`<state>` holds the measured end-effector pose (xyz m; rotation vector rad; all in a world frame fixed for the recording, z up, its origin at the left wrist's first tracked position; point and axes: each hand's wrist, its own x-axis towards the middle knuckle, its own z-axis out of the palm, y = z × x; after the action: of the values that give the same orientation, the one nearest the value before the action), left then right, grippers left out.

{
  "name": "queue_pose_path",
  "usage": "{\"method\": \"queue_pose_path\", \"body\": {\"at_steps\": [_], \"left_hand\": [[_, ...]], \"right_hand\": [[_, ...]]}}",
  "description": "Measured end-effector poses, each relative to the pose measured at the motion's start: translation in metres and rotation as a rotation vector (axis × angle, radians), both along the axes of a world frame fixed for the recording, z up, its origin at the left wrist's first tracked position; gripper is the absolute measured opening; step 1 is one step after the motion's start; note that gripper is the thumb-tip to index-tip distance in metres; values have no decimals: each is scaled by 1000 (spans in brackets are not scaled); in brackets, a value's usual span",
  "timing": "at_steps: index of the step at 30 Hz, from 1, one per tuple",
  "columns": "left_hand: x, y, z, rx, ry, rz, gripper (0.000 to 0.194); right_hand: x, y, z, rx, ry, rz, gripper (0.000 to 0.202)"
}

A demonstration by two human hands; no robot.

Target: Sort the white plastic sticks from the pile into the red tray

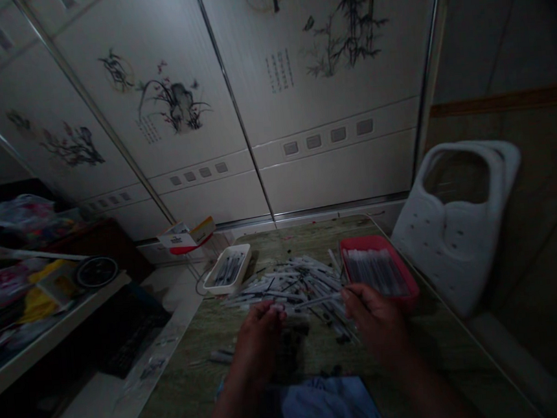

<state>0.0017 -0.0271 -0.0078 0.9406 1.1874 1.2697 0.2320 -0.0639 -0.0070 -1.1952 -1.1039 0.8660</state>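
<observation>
My right hand [372, 311] is closed in a pinch around one end of a slim, clear pen barrel [318, 300]. The barrel points left across the table, towards my left hand [260, 331]. The left fingers are pressed together around something small and pale at their tips, too dim to name. Just beyond both hands lies a loose pile of pens or pen parts [289, 279], whitish with dark ends. Small dark pieces [294, 338], perhaps caps, are scattered in front of the pile.
A red basket [416, 288] of clear, slender pieces stands at the right. To the left, a white tray [209, 289] holds dark, thin parts. Blue cloth [325, 406] lies at the near edge of the table [185, 373]. A folded white chair [449, 239] leans beyond the right edge.
</observation>
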Motion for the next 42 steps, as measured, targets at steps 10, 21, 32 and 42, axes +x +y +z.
{"method": "queue_pose_path", "body": {"at_steps": [10,21,32,42], "left_hand": [[20,-12,0,-177,-389,7,26],[23,-12,-3,-181,-394,29,26],[24,-11,-4,-165,-376,38,24],[19,-15,10,-80,-252,-6,43]], "right_hand": [[0,-1,1,15,-19,-8,38],[0,1,-4,18,-2,30,35],[-3,2,-5,20,-5,95,32],[-5,3,-10,-110,-98,354,10]]}}
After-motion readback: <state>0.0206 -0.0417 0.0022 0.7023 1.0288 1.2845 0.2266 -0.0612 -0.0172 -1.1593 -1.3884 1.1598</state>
